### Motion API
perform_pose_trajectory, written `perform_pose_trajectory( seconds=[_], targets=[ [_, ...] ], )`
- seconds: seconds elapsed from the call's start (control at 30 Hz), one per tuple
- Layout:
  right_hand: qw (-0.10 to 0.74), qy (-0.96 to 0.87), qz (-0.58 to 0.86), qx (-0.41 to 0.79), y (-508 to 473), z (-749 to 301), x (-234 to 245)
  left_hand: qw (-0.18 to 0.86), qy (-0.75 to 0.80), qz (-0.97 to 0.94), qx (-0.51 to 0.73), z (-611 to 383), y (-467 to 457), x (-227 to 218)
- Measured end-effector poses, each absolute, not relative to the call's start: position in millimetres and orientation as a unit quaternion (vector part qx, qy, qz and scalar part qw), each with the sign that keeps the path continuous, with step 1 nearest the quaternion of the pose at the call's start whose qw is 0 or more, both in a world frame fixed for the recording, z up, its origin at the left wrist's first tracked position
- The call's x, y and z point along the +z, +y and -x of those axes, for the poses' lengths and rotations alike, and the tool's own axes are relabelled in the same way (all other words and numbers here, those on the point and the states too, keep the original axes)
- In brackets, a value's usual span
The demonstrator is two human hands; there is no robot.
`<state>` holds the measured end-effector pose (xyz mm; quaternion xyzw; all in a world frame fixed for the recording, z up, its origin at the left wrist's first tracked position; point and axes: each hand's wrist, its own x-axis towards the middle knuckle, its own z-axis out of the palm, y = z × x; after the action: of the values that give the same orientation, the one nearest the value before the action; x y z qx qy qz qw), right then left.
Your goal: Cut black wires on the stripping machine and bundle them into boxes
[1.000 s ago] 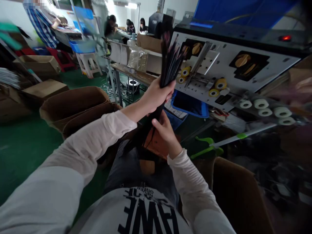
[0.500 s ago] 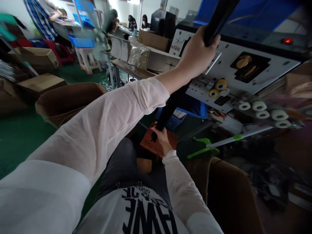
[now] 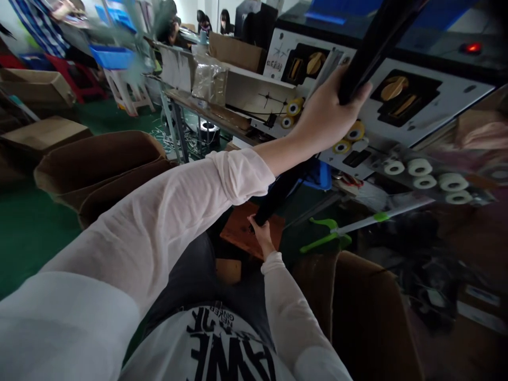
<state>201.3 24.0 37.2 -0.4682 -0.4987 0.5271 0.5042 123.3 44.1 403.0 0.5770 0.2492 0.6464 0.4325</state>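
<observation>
A factory workshop: roller machine (image 3: pixel 381 121), cardboard boxes (image 3: pixel 99 164), workbench (image 3: pixel 206 108), green floor (image 3: pixel 24 233), seated workers (image 3: pixel 202 21).

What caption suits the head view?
Left hand grips a long black bundle of strands high, right hand holds its lower end, before a white machine panel.

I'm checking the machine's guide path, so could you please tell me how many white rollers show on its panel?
5 white rollers: two in an upper row, two below them, one lowest at far right. Blur there may hide others.
</observation>
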Motion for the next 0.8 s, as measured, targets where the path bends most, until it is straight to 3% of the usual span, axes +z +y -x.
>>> perform_pose_trajectory(
  seconds=[0.1,0.33,0.53,0.8],
  targets=[
    [0.511,-0.499,0.471,0.518,28.4,-207.6,36.4,0.359,0.226,-0.617,0.663,-123.4,47.8,401.5],
    [0.511,-0.503,0.474,0.512,41.9,-219.6,32.6,0.301,0.235,-0.627,0.679,-110.9,41.5,398.9],
    [0.502,-0.476,0.509,0.513,45.3,-219.5,5.1,0.370,0.260,-0.588,0.671,-92.6,48.9,356.7],
    [0.503,-0.470,0.543,0.481,54.7,-232.4,3.9,0.399,0.298,-0.506,0.704,-70.4,37.0,351.9]
  ],
)
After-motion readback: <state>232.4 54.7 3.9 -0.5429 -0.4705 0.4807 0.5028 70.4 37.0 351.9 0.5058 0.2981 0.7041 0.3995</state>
